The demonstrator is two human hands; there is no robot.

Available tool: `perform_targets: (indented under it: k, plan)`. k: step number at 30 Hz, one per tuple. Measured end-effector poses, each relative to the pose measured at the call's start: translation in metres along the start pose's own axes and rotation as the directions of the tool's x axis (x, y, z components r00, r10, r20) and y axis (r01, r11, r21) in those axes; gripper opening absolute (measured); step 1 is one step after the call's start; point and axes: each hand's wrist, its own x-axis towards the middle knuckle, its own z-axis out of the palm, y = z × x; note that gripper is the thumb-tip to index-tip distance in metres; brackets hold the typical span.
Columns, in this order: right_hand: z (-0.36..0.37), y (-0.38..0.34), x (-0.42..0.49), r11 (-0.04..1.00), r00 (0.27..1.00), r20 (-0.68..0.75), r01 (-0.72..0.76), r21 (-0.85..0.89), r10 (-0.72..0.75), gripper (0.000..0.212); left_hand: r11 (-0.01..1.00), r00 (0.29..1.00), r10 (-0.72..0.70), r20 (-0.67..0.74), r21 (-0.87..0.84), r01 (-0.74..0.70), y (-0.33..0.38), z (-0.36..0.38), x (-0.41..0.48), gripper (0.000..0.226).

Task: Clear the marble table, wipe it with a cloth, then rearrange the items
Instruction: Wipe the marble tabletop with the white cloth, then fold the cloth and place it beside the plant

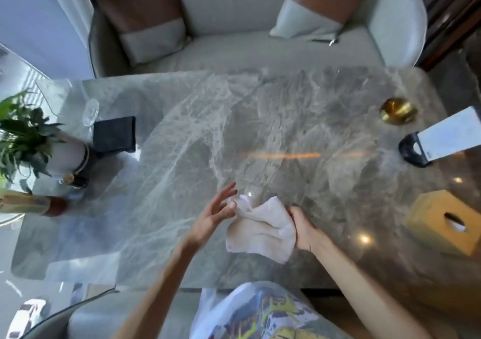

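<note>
A white cloth (263, 230) hangs crumpled just above the grey marble table (234, 130), near its front edge. My right hand (305, 230) grips the cloth's right side. My left hand (217, 215) pinches a top corner of the cloth between thumb and one finger, the other fingers spread. At the left end stand a potted plant (28, 140), a wine glass (91, 112), a dark folded napkin (114, 134) and a bottle (33, 204). At the right end sit a gold bowl (398, 111), a black-based white sign (440, 140) and a yellow tissue box (445, 221).
A grey sofa (260, 47) with two brown-and-grey cushions runs along the table's far side. A grey chair (86, 315) stands at the near left edge. A small dark jar with a gold lid (74, 181) sits by the plant pot.
</note>
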Motion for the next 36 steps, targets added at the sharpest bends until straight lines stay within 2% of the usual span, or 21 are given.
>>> perform_targets:
  k: [2,5,8,11,15,18,21,22,26,29,30,33,36]
  plan:
    - [-0.003,-0.018,-0.026,0.996,0.999,0.038,-0.007,0.094,0.003,0.047,0.991,0.998,-0.050,0.039,-0.120,0.055,0.024,0.011,0.005,0.067]
    - [-0.008,-0.033,-0.055,0.987,0.981,0.195,-0.021,0.162,-0.011,0.081,0.978,0.980,-0.106,0.170,-0.161,0.133,0.052,0.035,0.005,0.057]
    - [-0.017,-0.047,-0.079,0.979,0.951,0.307,-0.017,0.202,-0.047,0.099,0.985,0.981,-0.058,0.185,-0.152,0.087,0.067,0.060,0.005,0.048]
    - [-0.026,-0.058,-0.096,0.978,0.953,0.290,0.030,0.207,-0.091,0.091,0.993,0.995,0.004,0.102,-0.121,0.008,0.086,0.077,0.001,0.038]
    - [-0.034,-0.065,-0.107,0.961,0.949,0.158,0.275,0.002,-0.272,0.052,0.996,0.996,0.075,0.050,-0.057,-0.072,0.109,0.087,-0.009,0.037]
    - [-0.030,-0.074,-0.110,0.880,0.898,0.109,0.440,-0.178,-0.427,0.036,0.991,0.991,0.133,0.017,0.004,-0.133,0.125,0.085,-0.018,0.032]
    - [-0.018,-0.091,-0.114,0.782,0.836,0.058,0.533,-0.324,-0.545,0.014,0.980,0.983,0.186,-0.005,0.066,-0.185,0.140,0.072,-0.030,0.025]
    - [-0.011,-0.098,-0.118,0.759,0.827,0.068,0.542,-0.362,-0.558,0.013,0.976,0.980,0.198,-0.007,0.088,-0.197,0.143,0.065,-0.033,0.025]
    - [0.018,-0.123,-0.121,0.706,0.831,0.172,0.543,-0.454,-0.528,0.030,0.956,0.967,0.255,0.005,0.148,-0.253,0.160,0.031,-0.049,0.024]
    - [0.051,-0.137,-0.115,0.653,0.835,0.237,0.540,-0.530,-0.497,0.054,0.934,0.966,0.252,0.063,0.244,-0.259,0.170,-0.002,-0.058,0.020]
    - [0.063,-0.141,-0.113,0.634,0.835,0.251,0.539,-0.554,-0.490,0.056,0.922,0.969,0.237,0.076,0.296,-0.249,0.172,-0.016,-0.059,0.019]
    - [0.105,-0.148,-0.101,0.588,0.838,0.257,0.526,-0.615,-0.481,0.025,0.863,0.969,0.225,0.099,0.442,-0.246,0.175,-0.063,-0.058,0.015]
    - [0.150,-0.143,-0.071,0.529,0.848,0.245,0.492,-0.692,-0.469,0.033,0.772,0.970,0.213,0.113,0.590,-0.238,0.173,-0.120,-0.054,0.011]
